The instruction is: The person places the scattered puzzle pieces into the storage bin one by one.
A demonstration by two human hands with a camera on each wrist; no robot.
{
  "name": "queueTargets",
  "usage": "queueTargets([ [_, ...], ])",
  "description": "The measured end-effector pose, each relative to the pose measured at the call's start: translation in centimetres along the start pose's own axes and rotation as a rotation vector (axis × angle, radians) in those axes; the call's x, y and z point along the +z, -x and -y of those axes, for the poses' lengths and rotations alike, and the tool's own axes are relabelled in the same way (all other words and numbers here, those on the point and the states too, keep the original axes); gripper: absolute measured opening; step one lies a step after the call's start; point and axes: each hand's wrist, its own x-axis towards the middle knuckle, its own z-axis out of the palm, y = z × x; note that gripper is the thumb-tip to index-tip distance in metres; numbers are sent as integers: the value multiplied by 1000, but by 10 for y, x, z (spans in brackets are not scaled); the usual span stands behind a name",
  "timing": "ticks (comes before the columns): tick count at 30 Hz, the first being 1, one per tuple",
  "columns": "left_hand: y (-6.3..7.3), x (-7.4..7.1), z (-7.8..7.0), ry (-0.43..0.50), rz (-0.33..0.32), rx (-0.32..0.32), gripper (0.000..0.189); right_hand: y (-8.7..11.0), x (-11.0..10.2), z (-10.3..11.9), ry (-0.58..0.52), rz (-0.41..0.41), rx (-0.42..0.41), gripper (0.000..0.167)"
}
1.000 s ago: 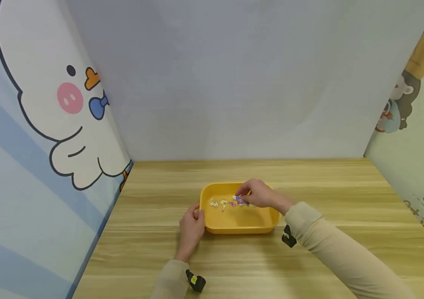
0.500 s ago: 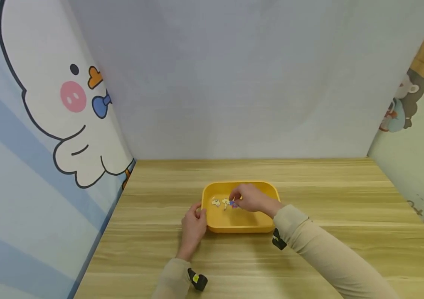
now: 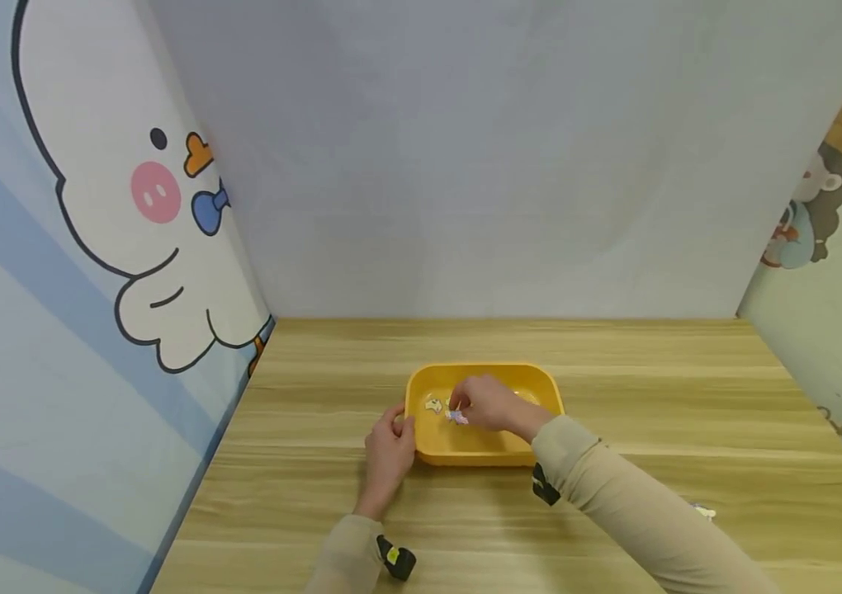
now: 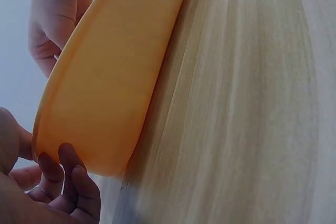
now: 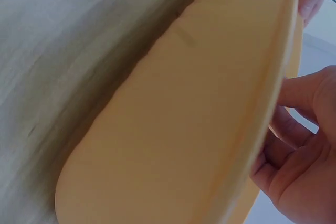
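Note:
A yellow plastic tray (image 3: pixel 465 458) stands on the table, with several small flat cutout pieces inside. My left hand (image 3: pixel 390 452) holds its left end; in the left wrist view the fingers (image 4: pixel 79 192) bend against the outer wall, by the rim. My right hand (image 3: pixel 491 402) reaches over the near rim into the tray and pinches a purple-and-white cutout piece (image 3: pixel 456 417) with fingertips pointing left. Close by on the left lies a cream cutout (image 3: pixel 432 405). Another piece is mostly hidden behind the fingers. The tray wall hides the right fingertips in the right wrist view.
One small pale cutout (image 3: pixel 704 511) lies on the wooden table (image 3: pixel 651 355), beside the right sleeve (image 3: pixel 636 487). A grey-white backdrop (image 3: pixel 465 165) rises behind the table. Printed cartoon panels stand left and right.
My right hand has moved left inside the tray, and the purple-and-white piece has come with it, towards the cream pieces. The left hand keeps its hold. The head view has shifted slightly.

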Motion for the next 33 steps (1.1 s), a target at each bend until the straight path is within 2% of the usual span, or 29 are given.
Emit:
queueTargets([
  [4,0,1,0,-7,-8,5,25,-4,9,3,19,34,31,13],
  [8,-1,2,0,-10,-16,15,25,-6,15,3,39,47,26,15],
  [14,1,1,-2,0,-12,0,26,-7,22,7,8,95,33,13],
  [25,1,1,-1,-6,-4,-16,26,-10,28,5,20,110,70,10],
  [33,1,2,-1,-22,-21,17,24,-11,30,6,47,122,90,8],
])
